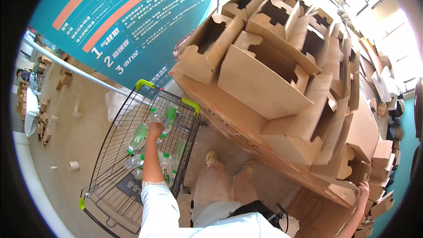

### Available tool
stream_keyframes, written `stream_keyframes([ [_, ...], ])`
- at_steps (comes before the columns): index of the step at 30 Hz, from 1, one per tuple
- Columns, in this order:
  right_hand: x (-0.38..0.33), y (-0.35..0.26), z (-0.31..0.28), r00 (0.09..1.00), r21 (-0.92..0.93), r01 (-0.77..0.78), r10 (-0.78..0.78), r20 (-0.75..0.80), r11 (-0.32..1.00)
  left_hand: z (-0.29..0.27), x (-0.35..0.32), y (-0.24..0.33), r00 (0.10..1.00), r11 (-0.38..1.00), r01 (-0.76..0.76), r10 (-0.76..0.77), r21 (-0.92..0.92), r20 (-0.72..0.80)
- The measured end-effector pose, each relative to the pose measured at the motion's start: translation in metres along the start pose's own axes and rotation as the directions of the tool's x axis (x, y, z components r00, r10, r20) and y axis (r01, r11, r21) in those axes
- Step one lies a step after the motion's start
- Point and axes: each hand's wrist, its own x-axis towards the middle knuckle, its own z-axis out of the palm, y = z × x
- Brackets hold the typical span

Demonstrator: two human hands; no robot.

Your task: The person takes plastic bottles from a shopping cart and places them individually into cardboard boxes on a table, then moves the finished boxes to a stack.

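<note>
My left hand (pixel 155 130) reaches down into a black wire shopping cart (pixel 105 150) with lime-green corners. Its fingers are closed at the neck of a clear plastic bottle (pixel 170 113) with a green label, though the grip is partly hidden. Around it in the cart are more bottles, among them a green-labelled bottle (pixel 139 135) and an upright, green-capped bottle (pixel 166 165). On the far right, my right hand (pixel 362 194) has its fingers curled on the edge of a brown cardboard box (pixel 343 167) at the near end of the stack.
Open cardboard boxes (pixel 264 75) with notched flaps stand in rows on a large carton (pixel 229 125) to the right of the cart. Behind the cart rises a teal printed banner (pixel 145 22). More cardboard (pixel 383 158) is heaped at the right. White plastic (pixel 118 103) lies beside the cart.
</note>
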Motion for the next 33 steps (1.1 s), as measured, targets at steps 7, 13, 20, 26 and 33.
stream_keyframes([
  [7,-0.003,-0.015,-0.007,0.973,-0.26,-0.141,0.182,0.139,0.955,0.069,0.064,-0.028,0.989,0.968,-0.085,0.111,0.237,-0.098],
  [13,-0.003,-0.023,-0.007,0.979,-0.359,-0.092,0.15,0.137,0.929,0.094,0.073,-0.009,0.977,0.937,0.181,-0.136,0.299,-0.163],
  [20,0.006,-0.042,0.001,0.982,-0.318,-0.157,0.183,0.054,0.935,0.084,0.029,-0.006,0.979,0.946,0.156,-0.109,0.284,-0.175],
  [26,0.002,-0.03,0.0,0.995,-0.361,0.012,0.025,0.098,0.932,0.03,-0.031,0.009,0.964,0.967,0.055,0.014,0.248,-0.266],
  [33,0.011,-0.047,-0.009,0.99,-0.111,0.117,-0.106,0.097,0.987,-0.031,-0.113,0.021,0.864,0.893,-0.118,-0.124,-0.435,-0.488],
])
